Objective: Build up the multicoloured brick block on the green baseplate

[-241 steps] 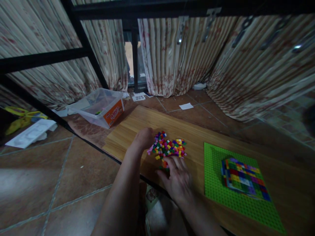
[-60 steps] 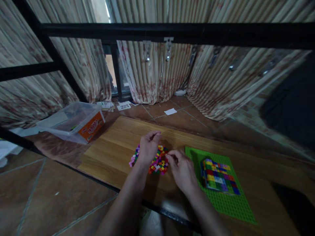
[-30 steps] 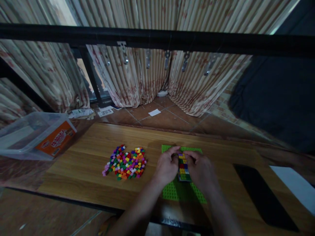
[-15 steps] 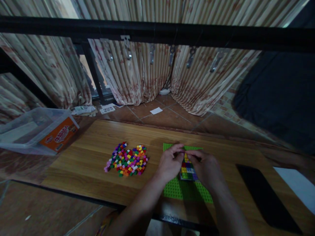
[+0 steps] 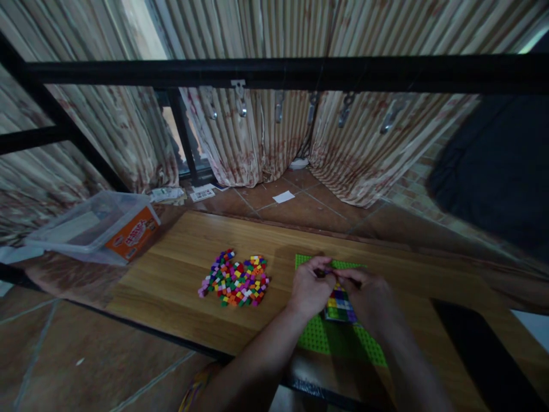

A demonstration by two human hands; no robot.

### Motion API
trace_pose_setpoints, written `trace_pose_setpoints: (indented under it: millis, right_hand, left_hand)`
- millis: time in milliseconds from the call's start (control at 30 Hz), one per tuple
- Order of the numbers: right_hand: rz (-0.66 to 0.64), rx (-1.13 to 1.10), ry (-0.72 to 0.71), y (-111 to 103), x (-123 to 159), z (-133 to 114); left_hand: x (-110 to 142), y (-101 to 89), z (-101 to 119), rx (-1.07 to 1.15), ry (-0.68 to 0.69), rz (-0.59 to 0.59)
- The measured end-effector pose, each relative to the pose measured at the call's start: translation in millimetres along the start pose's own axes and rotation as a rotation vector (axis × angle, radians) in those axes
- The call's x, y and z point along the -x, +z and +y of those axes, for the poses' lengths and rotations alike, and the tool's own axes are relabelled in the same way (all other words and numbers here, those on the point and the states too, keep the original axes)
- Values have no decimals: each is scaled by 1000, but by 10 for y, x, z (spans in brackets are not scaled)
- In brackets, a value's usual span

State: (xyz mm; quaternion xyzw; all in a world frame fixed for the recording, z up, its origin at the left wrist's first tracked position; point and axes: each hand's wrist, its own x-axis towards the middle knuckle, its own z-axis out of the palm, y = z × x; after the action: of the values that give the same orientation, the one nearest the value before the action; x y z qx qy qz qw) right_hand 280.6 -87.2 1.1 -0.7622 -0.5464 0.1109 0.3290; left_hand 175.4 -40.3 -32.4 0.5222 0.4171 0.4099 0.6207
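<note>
My left hand is closed, thumb and fingers pinched together above the far part of a block of small coloured bricks. From the other side my right hand reaches in, also pinching, its fingertips meeting those of the left. Whatever sits between the fingertips is too small and too covered to make out. The brick block has rows of yellow, white, green, blue and purple, and its far end is hidden by the hands. Beneath it lies a green studded baseplate. Left of the hands a loose pile of small coloured bricks is spread out.
The wooden table carries a black flat panel at right. A clear plastic box with an orange label stands beyond the left end. A black bar crosses ahead, with curtains behind it.
The view has shifted, so the table and things on it appear slightly farther right and lower. Both hands stay together over the brick block, with fingers slightly rearranged.
</note>
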Motion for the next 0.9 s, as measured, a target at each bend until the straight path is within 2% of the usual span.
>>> trace_pose_setpoints:
  millis: [333,467,567,667,767,833,900]
  right_hand:
    - [-8,-79,-47,-2,37,168]
    - [-32,-115,7,-22,8,218]
    - [-35,-105,67,-35,-12,228]
    - [-29,-64,94,-37,-29,248]
    - [-4,-7,83,-21,-42,293]
    - [-6,14,76,-5,-45,321]
    - [-10,31,83,6,-47,335]
  left_hand:
    - [62,-67,-14,-120,66,-30]
    - [87,-159,55,-180,88,-39]
    - [75,-304,124,-264,130,0]
    - [28,-608,229,-353,196,87]
    - [-10,-1087,376,-559,223,192]
    - [-5,-1438,468,-754,146,234]
    - [27,-1737,531,-949,11,251]
